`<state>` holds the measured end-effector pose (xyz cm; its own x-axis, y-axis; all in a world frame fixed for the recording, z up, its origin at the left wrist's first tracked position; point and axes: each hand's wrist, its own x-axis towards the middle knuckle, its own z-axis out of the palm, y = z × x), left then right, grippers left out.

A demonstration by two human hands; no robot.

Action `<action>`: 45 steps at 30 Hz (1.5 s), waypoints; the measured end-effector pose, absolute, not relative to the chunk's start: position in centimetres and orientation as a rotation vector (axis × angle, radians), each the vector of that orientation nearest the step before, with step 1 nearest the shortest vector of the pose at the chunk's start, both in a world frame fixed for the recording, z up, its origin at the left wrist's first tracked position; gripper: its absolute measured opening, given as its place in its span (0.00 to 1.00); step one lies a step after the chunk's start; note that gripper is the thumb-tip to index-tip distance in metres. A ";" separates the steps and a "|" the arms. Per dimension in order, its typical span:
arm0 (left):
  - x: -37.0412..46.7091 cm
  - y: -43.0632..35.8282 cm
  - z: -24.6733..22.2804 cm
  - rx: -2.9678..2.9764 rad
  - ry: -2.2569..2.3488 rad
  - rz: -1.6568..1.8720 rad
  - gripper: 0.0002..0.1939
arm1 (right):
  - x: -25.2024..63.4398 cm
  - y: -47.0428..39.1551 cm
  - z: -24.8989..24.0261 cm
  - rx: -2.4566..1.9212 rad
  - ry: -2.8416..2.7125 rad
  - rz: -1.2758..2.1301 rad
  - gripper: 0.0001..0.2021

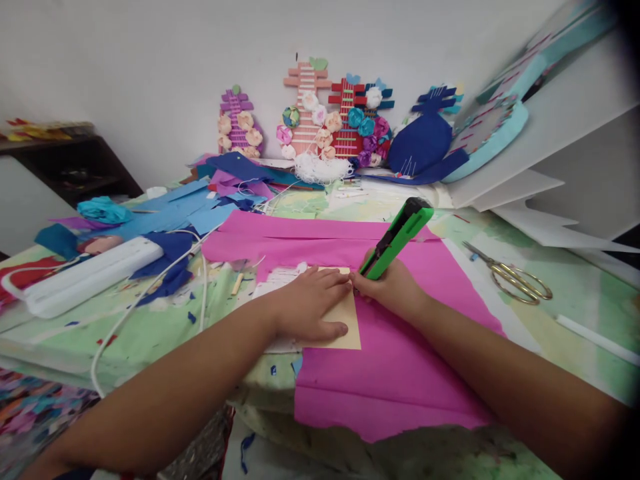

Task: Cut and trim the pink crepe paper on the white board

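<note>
My left hand (314, 305) lies flat, fingers spread, on a pale yellow card (351, 327) that rests on pink paper (400, 373). A green and black utility knife (400, 237) is gripped in my right hand (387, 287), tilted with its lower end down by the card's upper right edge. The blade is hidden by my fingers. Under and left of my left hand is a white piece (273, 283) with thin lines on it.
Gold-handled scissors (517, 279) and a white stick (595, 339) lie at the right. A white power strip (95, 277) with a cable and blue paper scraps (170, 210) are at the left. Decorated guitar shapes (307, 110) stand along the wall.
</note>
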<state>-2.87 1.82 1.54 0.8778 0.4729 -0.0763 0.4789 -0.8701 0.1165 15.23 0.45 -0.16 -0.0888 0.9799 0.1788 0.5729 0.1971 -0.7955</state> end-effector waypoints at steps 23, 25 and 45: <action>-3.2 1.7 1.7 2.888 0.780 -0.136 0.34 | 16.0 0.8 0.2 -1.426 -1.569 0.659 0.14; -3.2 1.8 1.7 2.898 0.769 -0.142 0.34 | 15.9 0.7 0.3 -1.405 -1.554 0.774 0.14; -3.1 1.8 1.8 2.898 0.749 -0.157 0.35 | 15.3 0.3 -0.1 -1.418 -1.739 0.789 0.09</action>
<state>-3.06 1.82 1.81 0.8704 0.4731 -0.1363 0.4880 -0.8655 0.1127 15.31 0.30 -0.14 -0.1104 0.9802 0.1646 0.5216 0.1981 -0.8299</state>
